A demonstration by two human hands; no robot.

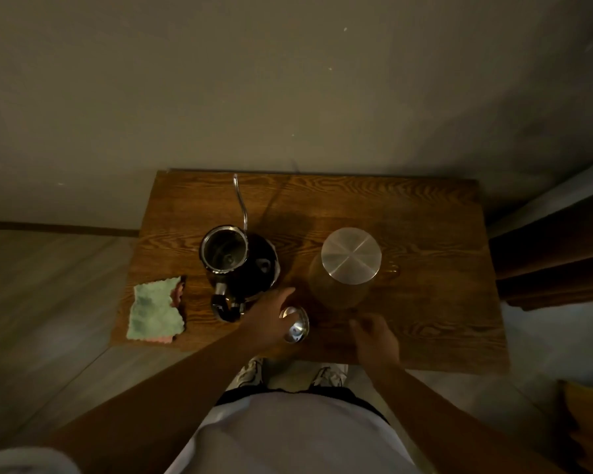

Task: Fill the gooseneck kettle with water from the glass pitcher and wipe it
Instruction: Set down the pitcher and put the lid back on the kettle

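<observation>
We see gooseneck kettle point(238, 260) left of centre on tabletop point(425, 213), mouth open. Kettle lid point(295, 325) at near edge under left hand point(271, 319), fingers curled on it. Right hand point(375, 336) loosely curled, empty, just near of glass pitcher point(348, 268), which stays capped. We judge: lid being set down; next, grip pitcher, pour. Cloth point(156, 307) far left, clear of path.

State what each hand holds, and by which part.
Left hand holds the kettle lid by its edge, it seems. Right hand holds nothing.
</observation>
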